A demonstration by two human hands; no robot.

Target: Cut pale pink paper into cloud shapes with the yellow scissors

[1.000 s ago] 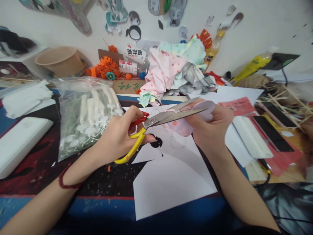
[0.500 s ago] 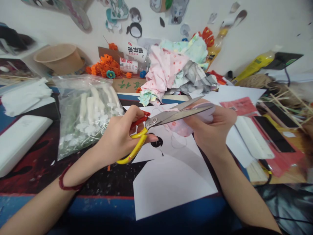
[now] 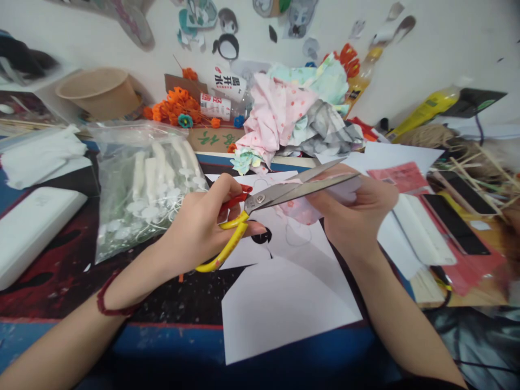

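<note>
My left hand (image 3: 203, 222) is closed around the handles of a pair of scissors (image 3: 260, 201), one handle yellow and the other red. The blades are parted and point right, over my right hand (image 3: 353, 211). That hand is closed on a piece of pink dotted fabric (image 3: 298, 211), which shows below the blades; a pale piece rests against it at the fingers. Exactly where the blades meet the cloth is hard to see. Beneath both hands lie white paper sheets (image 3: 288, 309) with drawn outlines and a black round mark (image 3: 261, 235).
Crumpled pink, green and grey fabric (image 3: 280, 114) is heaped behind the hands. To the left are a clear plastic bag (image 3: 117, 189) and a white box (image 3: 40, 233). Phones (image 3: 455, 223) and a red packet (image 3: 396, 177) lie at the right. Orange flowers (image 3: 179, 108) stand near the wall.
Hardly anything differs. The scissors and both hands sit slightly further right in the picture, and the whole view has shifted a little. The blades stay parted.
</note>
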